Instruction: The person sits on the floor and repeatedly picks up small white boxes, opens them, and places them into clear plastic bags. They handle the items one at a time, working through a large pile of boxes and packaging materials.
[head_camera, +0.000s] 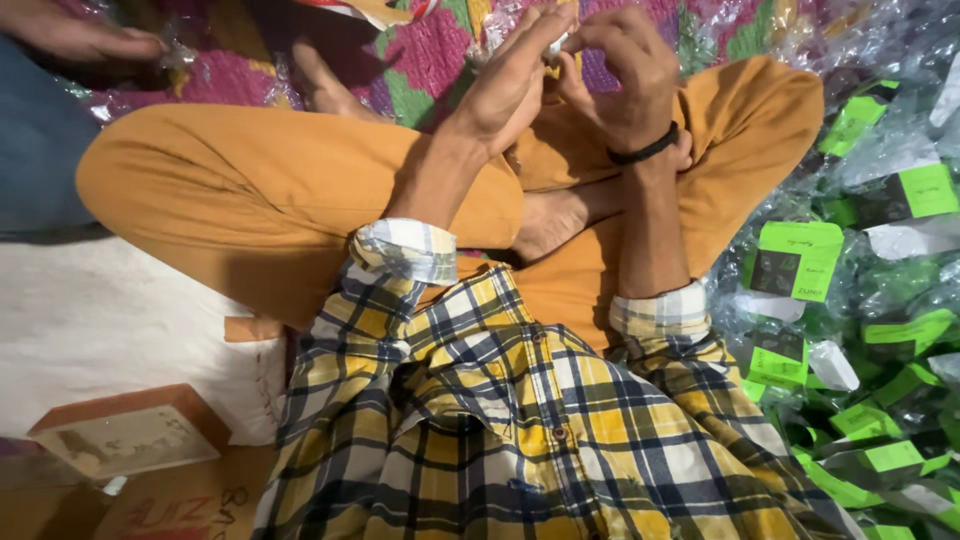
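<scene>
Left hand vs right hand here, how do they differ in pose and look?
The left hand is flatter, its fingers stretched up along the small pale object; the right hand is curled, knuckles bent over it. The right wrist wears a black band; the left wrist is bare. Both meet at the object, above the crossed orange-trousered legs, with rolled plaid cuffs.

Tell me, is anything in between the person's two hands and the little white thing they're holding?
Nothing visible is. The left hand and right hand both pinch the small white object directly with bare fingers, raised above the crossed legs in orange trousers.
</scene>
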